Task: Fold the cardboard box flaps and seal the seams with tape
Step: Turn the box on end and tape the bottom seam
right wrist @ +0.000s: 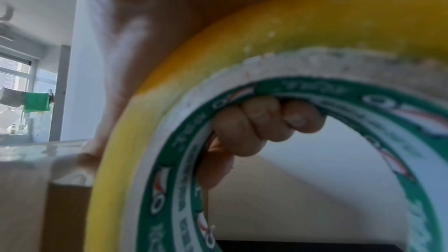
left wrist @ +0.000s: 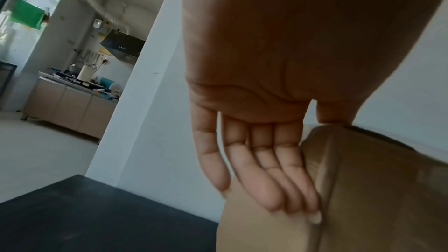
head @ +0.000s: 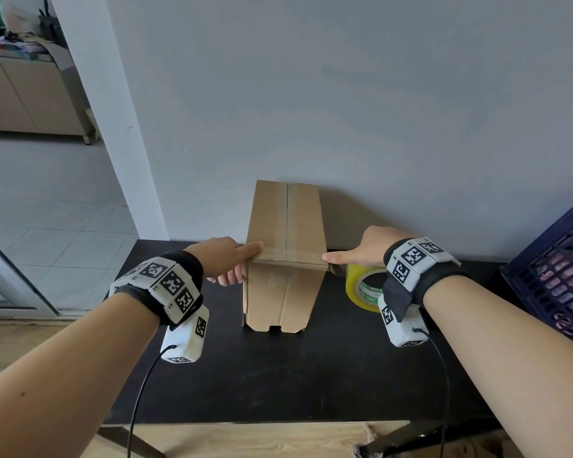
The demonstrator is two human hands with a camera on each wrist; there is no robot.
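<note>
A tall cardboard box [head: 285, 223] stands on the black table [head: 278, 375] against the wall, its top seam covered by clear tape. Another strip of tape [head: 288, 254] runs across the near top edge. My left hand [head: 235, 259] presses that strip at the box's left corner; in the left wrist view its straight fingers [left wrist: 274, 175] lie flat on the box's side [left wrist: 375, 198]. My right hand [head: 361, 251] presses its thumb on the right corner. Its fingers [right wrist: 254, 127] curl through the core of the yellow tape roll [right wrist: 242, 55], which hangs beside the box [head: 361, 285].
A dark blue plastic crate [head: 556, 269] stands at the table's right end. The wall is directly behind the box. Bare black tabletop lies in front of the box. A doorway to a kitchen opens on the left.
</note>
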